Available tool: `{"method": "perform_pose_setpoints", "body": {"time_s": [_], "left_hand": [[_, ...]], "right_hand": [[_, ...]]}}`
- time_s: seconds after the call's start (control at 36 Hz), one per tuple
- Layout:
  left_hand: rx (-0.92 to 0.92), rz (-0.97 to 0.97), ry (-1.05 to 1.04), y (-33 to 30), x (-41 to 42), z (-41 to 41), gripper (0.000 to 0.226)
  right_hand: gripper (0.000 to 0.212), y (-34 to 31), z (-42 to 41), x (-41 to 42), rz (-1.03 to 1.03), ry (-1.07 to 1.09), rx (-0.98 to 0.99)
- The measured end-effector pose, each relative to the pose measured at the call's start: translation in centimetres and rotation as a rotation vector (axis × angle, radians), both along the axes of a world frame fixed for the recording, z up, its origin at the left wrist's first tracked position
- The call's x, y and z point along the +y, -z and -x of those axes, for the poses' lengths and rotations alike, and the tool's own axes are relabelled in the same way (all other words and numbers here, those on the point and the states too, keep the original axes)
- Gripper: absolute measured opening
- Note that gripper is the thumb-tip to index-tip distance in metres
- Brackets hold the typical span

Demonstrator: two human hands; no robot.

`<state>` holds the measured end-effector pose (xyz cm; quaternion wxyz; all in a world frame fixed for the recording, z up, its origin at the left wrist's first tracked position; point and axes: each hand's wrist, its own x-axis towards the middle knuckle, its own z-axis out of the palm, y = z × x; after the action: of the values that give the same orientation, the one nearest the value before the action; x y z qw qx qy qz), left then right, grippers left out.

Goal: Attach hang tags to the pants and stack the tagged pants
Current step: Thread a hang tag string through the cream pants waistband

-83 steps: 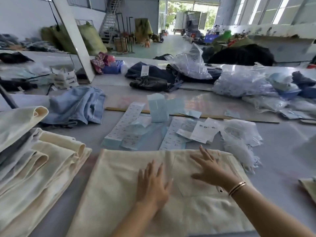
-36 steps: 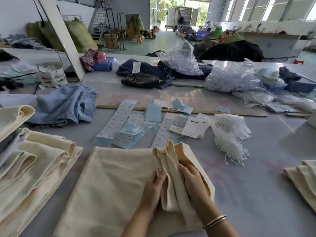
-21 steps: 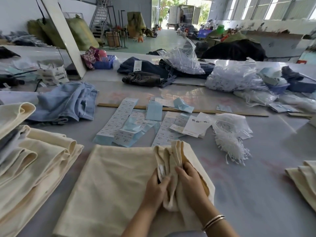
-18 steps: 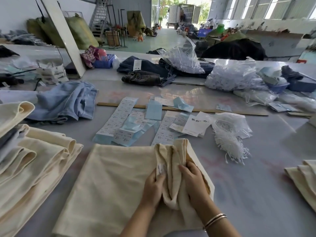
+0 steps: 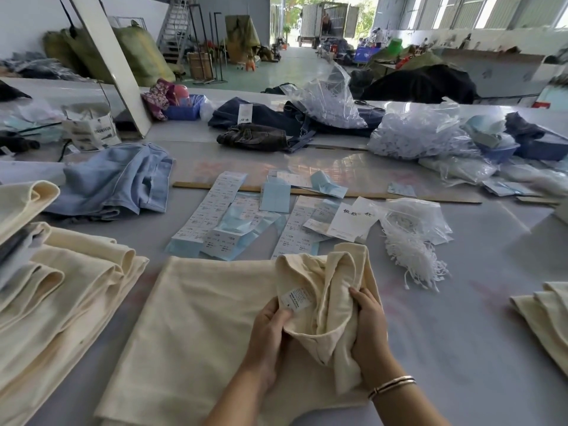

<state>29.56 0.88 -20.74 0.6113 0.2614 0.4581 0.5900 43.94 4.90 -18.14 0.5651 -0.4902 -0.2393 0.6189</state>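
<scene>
Both hands are on the cream pants, which lie flat on the grey table right in front of the person. The waistband end is turned up and spread open, likely to expose the sewn-in care label for a size check or to find the tagging spot.

Left hand: fingers curled under the raised fabric, thumb pressing just below the label. A narrow pinch, holding the pants.

Right hand: fingers wrapped round the other side of the bunched waistband, gripping the cloth and pulling the opening apart. Bracelets on that wrist.

No hang tag on this pair that I can see, so I'd judge the tagging step not yet done.

Near left: a stack of folded cream pants, kept within reach. Whether it's the tagged pile or the feed pile, I can't tell. More folded cream cloth sits at the right edge.

Just beyond the waistband: white hang tags with printed characters, sticker sheets and a loose bundle of white tag strings spilling from a clear bag. Supplies are parked directly ahead, so each reach is short.

Further back: crumpled blue jeans, a wooden ruler, dark jeans and bags of plastic fasteners.
</scene>
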Motion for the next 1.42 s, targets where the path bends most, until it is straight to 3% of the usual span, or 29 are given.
{"method": "perform_pose_setpoints", "body": {"time_s": [0.17,0.25,0.36,0.42,0.64,0.75,0.94,1.03,1.11,1.19,1.28,1.36,1.42], "left_hand": [[0.002,-0.037,0.045,-0.5,-0.3,0.2,0.027],[0.013,-0.042,0.057,-0.5,-0.4,0.1,0.033],[0.034,-0.062,0.054,-0.5,-0.5,-0.1,0.032],[0.047,-0.078,0.046,-0.4,-0.5,0.0,0.028],[0.017,-0.081,0.067,0.0,-0.2,0.0,0.037],[0.031,-0.086,0.082,-0.3,-0.4,0.1,0.037],[-0.054,-0.133,0.126,-0.5,-1.0,-0.3,0.047],[0.174,-0.155,0.095,0.0,-1.1,-1.0,0.039],[0.767,-0.359,0.155,0.8,-1.8,-1.3,0.029],[1.414,-0.638,0.321,2.1,-2.8,-1.6,0.044],[1.519,-0.689,0.356,1.4,-3.4,-1.9,0.039],[1.605,-0.696,0.304,0.5,-2.2,-1.6,0.026],[1.615,-0.658,0.254,0.1,-0.9,-1.6,0.018]], "right_hand": [[0.013,0.2,-0.3,0.3,0.001,0.000,-0.093],[0.011,0.3,0.6,-0.3,-0.133,-0.077,-0.181],[0.038,0.2,2.0,-0.7,-0.332,-0.255,-0.657],[0.031,0.3,2.2,-0.5,-0.333,-0.246,-0.742],[0.022,0.2,0.6,-0.1,-0.168,-0.162,-0.230],[0.022,-0.1,0.4,0.1,-0.099,-0.158,-0.134],[0.019,-0.7,-0.3,-0.2,-0.095,-0.194,-0.133],[0.021,-1.9,-2.5,0.2,-0.078,-0.224,-0.034],[0.021,-2.9,-7.1,1.1,-0.017,-0.260,-0.058],[0.016,-3.6,-11.8,2.1,0.052,-0.340,-0.082],[0.014,-3.5,-16.2,3.0,0.184,-0.386,-0.366],[0.020,-2.8,-19.4,4.2,0.361,-0.449,-0.854],[0.021,-2.9,-19.5,5.7,0.285,-0.383,-1.182]]}}
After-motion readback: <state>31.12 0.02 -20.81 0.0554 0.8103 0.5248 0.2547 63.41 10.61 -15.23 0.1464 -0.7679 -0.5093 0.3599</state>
